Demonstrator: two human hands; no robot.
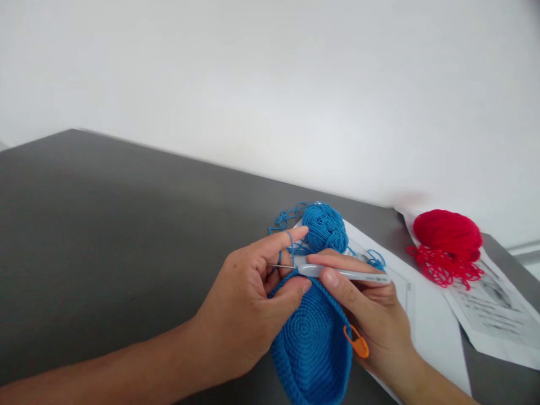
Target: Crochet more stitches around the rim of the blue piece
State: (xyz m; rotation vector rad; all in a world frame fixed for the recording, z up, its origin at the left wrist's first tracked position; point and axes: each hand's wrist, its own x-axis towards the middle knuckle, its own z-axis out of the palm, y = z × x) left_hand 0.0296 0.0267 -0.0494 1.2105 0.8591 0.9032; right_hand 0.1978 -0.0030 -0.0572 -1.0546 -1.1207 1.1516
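Observation:
My left hand (257,298) pinches the upper edge of a blue crochet piece (310,337), a rounded cup shape worked in spiral rows. Blue yarn loops over its raised index finger. In my right hand (367,304) is a crochet hook (346,274) with a grey handle, held between thumb and fingers. Its thin metal shaft points left and lies at the piece's top edge, close to my left fingers; the hook's tip is hard to make out. An orange stitch marker (358,341) hangs from the right rim of the piece.
Behind my hands sits a blue yarn ball (324,228) with loose strands around it. White printed paper (439,320) lies underneath. At the right, a red yarn ball (448,233) with tangled strands rests on a printed packet (498,315). The dark table (126,242) meets a white wall.

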